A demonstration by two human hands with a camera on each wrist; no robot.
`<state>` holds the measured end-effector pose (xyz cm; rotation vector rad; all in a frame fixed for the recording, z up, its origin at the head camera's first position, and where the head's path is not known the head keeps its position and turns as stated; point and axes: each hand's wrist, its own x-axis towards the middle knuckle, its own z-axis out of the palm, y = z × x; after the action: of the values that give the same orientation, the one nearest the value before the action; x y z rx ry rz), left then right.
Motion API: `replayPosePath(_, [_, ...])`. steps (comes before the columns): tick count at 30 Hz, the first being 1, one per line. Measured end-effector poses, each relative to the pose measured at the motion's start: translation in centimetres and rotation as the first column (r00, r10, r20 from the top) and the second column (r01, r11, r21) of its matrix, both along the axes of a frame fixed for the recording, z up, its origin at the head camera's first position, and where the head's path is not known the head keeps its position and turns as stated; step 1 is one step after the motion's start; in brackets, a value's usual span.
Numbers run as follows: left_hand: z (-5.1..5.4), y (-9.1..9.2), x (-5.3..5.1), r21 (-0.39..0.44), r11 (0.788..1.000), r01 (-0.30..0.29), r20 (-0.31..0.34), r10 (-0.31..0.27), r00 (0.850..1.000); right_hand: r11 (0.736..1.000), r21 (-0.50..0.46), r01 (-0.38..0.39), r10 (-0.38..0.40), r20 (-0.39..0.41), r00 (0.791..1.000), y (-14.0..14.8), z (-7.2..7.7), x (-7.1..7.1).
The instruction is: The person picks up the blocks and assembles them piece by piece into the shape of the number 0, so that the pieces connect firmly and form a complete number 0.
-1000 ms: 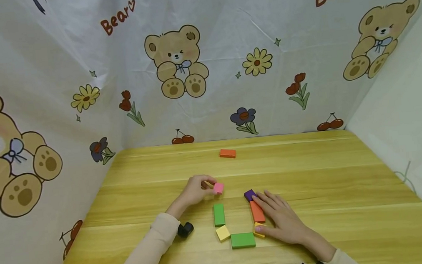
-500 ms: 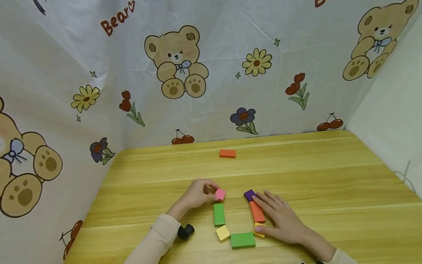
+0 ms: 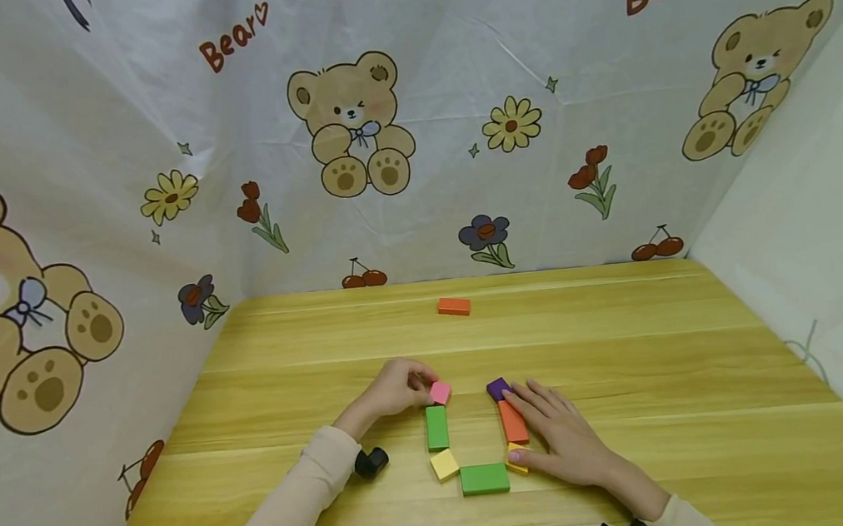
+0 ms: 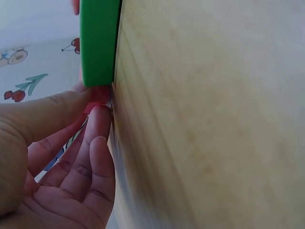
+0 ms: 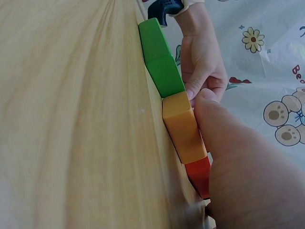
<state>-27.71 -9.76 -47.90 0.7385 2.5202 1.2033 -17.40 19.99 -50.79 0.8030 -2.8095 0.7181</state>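
My left hand (image 3: pixel 396 386) pinches a small pink block (image 3: pixel 440 392) between thumb and fingers, at the far end of a green block (image 3: pixel 437 429). In the left wrist view the fingers partly hide the pink block, which sits against the green one (image 4: pixel 99 45). On the other side my right hand (image 3: pixel 565 438) lies with fingers extended, fingertips at a purple block (image 3: pixel 498 389) and along a red-orange block (image 3: pixel 513 423). Its thumb touches an orange block (image 5: pixel 186 136). A yellow block (image 3: pixel 444 465) and a second green block (image 3: pixel 484 480) make up the near side.
Another red-orange block (image 3: pixel 454 307) lies alone toward the back of the wooden table (image 3: pixel 624 345). A bear-patterned cloth (image 3: pixel 443 169) hangs behind and at the left. Black devices are strapped at both wrists.
The left hand has brought the pink block nearer, up to the far end of the left green block. My right hand and the other blocks have stayed put.
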Motion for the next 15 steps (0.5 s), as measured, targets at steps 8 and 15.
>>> replayPosePath(8, [-0.15, -0.19, -0.07, -0.016, 1.0, 0.025, -0.017, -0.026, 1.0, 1.0, -0.007, -0.008, 0.008, -0.007, 1.0, 0.02, -0.08, -0.01])
replayPosePath(15, [-0.07, -0.25, -0.04, -0.021, 0.999, 0.039, -0.026, -0.04, 0.999, 1.0, -0.012, -0.008, 0.008, 0.005, 1.0, 0.03, 0.01, 0.02])
